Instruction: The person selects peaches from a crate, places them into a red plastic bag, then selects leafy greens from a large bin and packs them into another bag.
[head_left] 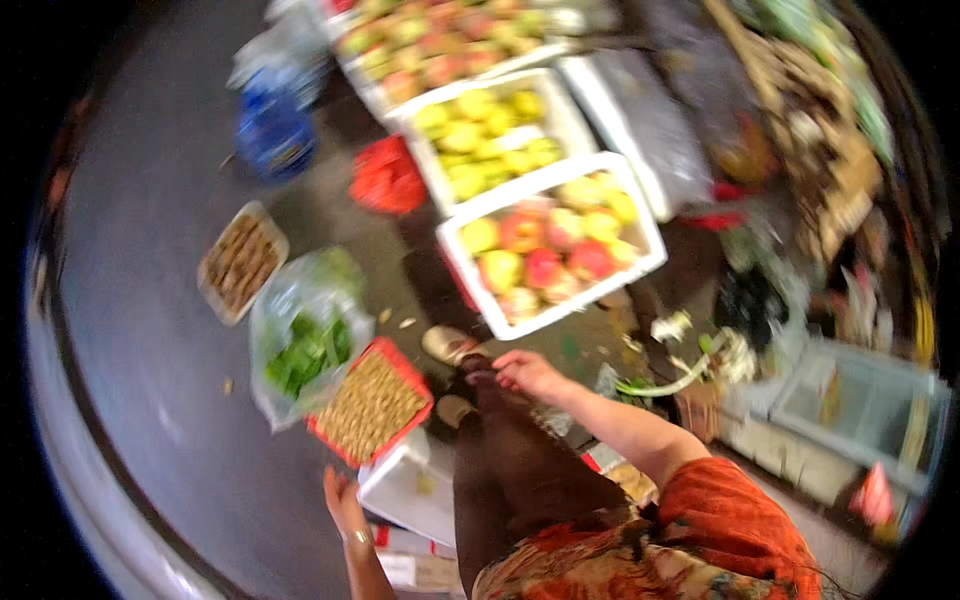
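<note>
My left hand (345, 503) is low beside a white foam box (410, 485), its fingers stretched out and apart, with nothing seen in them. On that box rests a red tray (428, 405) full of small tan pieces, perhaps peanuts. A clear plastic bag (268, 335) of green leaves (308, 358) touches the tray's left side. My right hand (528, 375) hangs above my feet, below a white foam crate (655, 255) of red and yellow fruit (543, 268). Its fingers look curled in, and I see nothing in them, though the picture is blurred.
Farther off stand a crate of yellow fruit (480, 135) and a larger crate of reddish fruit (440, 45). A red bag (388, 175), a blue jug (275, 130) and a tray of brown pieces (242, 262) sit leftward. Vegetable scraps (735, 358) and a clear bin (860, 400) lie right.
</note>
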